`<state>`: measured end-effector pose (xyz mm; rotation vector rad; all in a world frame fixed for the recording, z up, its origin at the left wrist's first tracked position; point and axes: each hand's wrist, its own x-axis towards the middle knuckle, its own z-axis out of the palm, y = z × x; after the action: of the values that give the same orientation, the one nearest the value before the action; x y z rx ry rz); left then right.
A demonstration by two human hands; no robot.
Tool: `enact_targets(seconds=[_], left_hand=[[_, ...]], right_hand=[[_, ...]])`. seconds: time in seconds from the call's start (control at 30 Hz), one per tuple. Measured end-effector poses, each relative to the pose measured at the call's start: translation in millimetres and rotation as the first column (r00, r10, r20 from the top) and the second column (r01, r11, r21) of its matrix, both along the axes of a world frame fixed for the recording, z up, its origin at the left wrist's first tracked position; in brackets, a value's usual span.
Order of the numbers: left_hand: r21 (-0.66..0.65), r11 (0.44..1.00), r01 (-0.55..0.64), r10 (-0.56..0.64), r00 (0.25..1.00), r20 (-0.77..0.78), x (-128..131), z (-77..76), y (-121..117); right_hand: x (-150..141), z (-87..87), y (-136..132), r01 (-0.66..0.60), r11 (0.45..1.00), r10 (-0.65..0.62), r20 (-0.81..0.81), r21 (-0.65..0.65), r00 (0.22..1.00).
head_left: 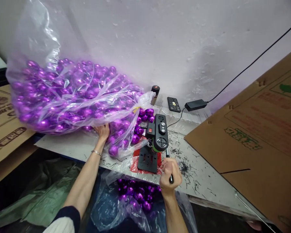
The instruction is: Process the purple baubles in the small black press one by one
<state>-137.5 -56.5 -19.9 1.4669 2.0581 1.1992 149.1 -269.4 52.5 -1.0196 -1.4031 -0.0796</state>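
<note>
My right hand [170,173] is closed around the black lever handle [171,178] of a small black bench machine [161,132]. The machine has round vents, silver buttons and a red switch, and its slotted base plate [147,159] rests on red plastic. My left hand [103,132] is against the underside of a large clear plastic bag [70,97], its fingers mostly hidden by the plastic. Shiny purple balls [92,76] fill the bag. Several loose purple balls [145,115] lie between its yellow-tied neck and the machine.
More purple balls [138,192] lie in clear plastic below the table's front edge. Cardboard boxes stand at the right [252,136] and left [5,119]. A power adapter [196,105], a dark phone-like object [174,104] and a dark cylinder [155,92] sit behind. Black scraps [184,166] litter the tabletop.
</note>
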Motion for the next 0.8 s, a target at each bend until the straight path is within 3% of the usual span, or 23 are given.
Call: enact_targets(seconds=[0.1,0.17,0.27,0.33,0.4,0.43,0.47,0.5,0.57,0.7,0.8], left_hand=[[-0.05,0.998,0.038,-0.034,0.997,0.076,-2.0,15.3,1.4],[-0.066,0.997,0.034,-0.029,0.996,0.088,-12.0,27.0,-13.8],[-0.048,0.996,-0.082,0.082,0.997,0.013,-15.9,40.1,-59.4],[0.065,0.993,-0.101,0.111,0.98,-0.164,1.1,43.3,-96.9],[0.174,0.984,0.035,0.011,0.967,-0.255,33.1,41.5,-128.6],[0.207,0.958,0.197,-0.142,0.958,-0.25,51.7,38.9,-139.0],[0.239,0.894,0.379,-0.325,0.916,-0.237,70.0,35.4,-144.9],[0.266,0.815,0.515,-0.466,0.855,-0.226,86.5,31.3,-146.1],[0.292,0.732,0.615,-0.566,0.788,-0.242,109.9,23.2,-136.5],[0.114,0.819,0.563,-0.494,0.792,-0.359,119.2,15.6,-101.3],[-0.101,0.841,0.531,-0.515,0.73,-0.449,115.0,17.4,-87.3]], right_hand=[[1.0,-0.5,0.4,-0.009,1.0,0.009,0.014,0.013,1.0],[1.4,-1.0,0.1,-0.012,1.0,0.012,0.02,0.013,1.0],[1.1,-1.9,-0.7,0.001,1.0,-0.001,0.0,-0.008,1.0],[0.7,-2.2,-1.3,0.01,1.0,-0.01,-0.008,-0.023,1.0],[0.6,-1.8,-1.7,0.012,1.0,-0.012,-0.003,-0.029,1.0],[0.6,-1.4,-1.8,0.014,0.999,-0.014,0.002,-0.03,1.0],[0.5,-0.9,-1.9,0.018,0.999,-0.017,0.007,-0.03,1.0],[0.4,-0.3,-2.0,0.022,0.999,-0.022,0.013,-0.031,1.0],[0.0,1.1,-2.0,0.027,0.999,-0.027,0.021,-0.031,0.999],[-1.6,2.9,-1.7,0.017,1.0,-0.017,0.02,-0.022,1.0],[-2.3,2.4,-1.3,0.019,1.0,-0.019,0.019,-0.017,1.0]])
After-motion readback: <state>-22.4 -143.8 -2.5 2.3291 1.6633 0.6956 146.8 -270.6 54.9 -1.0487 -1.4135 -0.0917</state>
